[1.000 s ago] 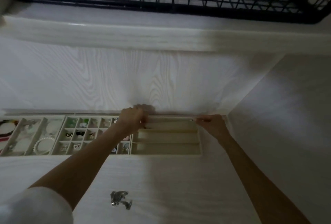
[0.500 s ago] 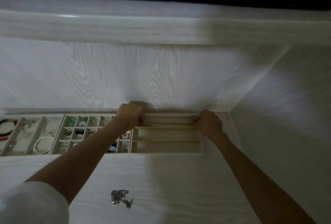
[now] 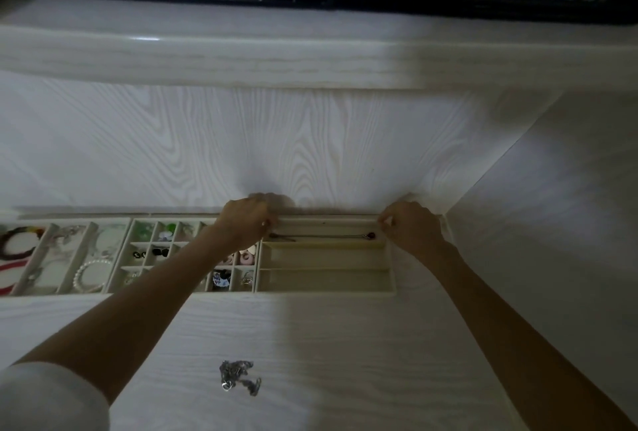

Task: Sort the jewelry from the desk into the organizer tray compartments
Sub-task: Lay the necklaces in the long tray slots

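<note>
Your left hand [image 3: 245, 223] and right hand [image 3: 411, 227] each seem to pinch one end of the thin dark-pendant chain necklace [image 3: 324, 236], stretched left-right along the cream tray's [image 3: 324, 289] far slot.

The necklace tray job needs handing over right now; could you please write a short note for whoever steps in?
Left hand: fingers curled at the left end of the necklace; whether it pinches the chain cannot be told.
Right hand: curled at the pendant end, grip likewise unclear.
Done: necklace lies stretched along the farthest slot of the long-slot tray; the trays to the left already hold bracelets and small pieces.
Left: let go of the necklace, then sort the silver chain pile lying on the desk nearer the person.
</note>
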Motion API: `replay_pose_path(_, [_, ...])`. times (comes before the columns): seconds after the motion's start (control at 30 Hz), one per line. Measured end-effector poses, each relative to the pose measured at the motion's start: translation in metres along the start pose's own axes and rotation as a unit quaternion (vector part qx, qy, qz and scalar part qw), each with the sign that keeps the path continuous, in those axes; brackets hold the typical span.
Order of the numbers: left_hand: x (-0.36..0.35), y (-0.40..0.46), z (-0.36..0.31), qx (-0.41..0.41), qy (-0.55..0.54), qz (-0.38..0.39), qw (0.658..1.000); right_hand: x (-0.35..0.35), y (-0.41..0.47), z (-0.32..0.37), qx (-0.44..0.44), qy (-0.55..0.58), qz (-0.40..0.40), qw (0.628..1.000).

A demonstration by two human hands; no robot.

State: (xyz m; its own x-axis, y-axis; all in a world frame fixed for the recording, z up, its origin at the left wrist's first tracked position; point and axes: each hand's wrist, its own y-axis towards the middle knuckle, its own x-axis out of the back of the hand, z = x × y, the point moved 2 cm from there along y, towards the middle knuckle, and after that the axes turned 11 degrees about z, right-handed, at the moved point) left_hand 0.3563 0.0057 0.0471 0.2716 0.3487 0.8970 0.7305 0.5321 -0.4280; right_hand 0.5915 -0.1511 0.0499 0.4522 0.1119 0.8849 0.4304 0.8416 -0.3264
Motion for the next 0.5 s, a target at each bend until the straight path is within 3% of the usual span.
replay_pose_path(0.1, [-0.004, -0.009, 0.001, -0.069, 0.042, 0.025, 0.996, 0.005, -0.008, -0.013, 0.094, -0.036, -0.010, 0.995])
replay_pose_path(0.23, [-0.011, -0.016, 0.000, -0.109, 0.145, 0.063, 0.981, -0.009, -0.015, -0.019, 0.182, -0.228, 0.022, 0.956])
replay_pose_path(0.33, [-0.011, -0.021, -0.003, -0.111, 0.169, 0.078, 0.976, -0.015, -0.019, -0.020, 0.194, -0.319, 0.003, 0.928])
replay_pose_path(0.5, [-0.012, -0.023, -0.001, -0.099, 0.189, 0.097, 0.972, -0.023, -0.016, -0.016, 0.211, -0.357, 0.025, 0.910])
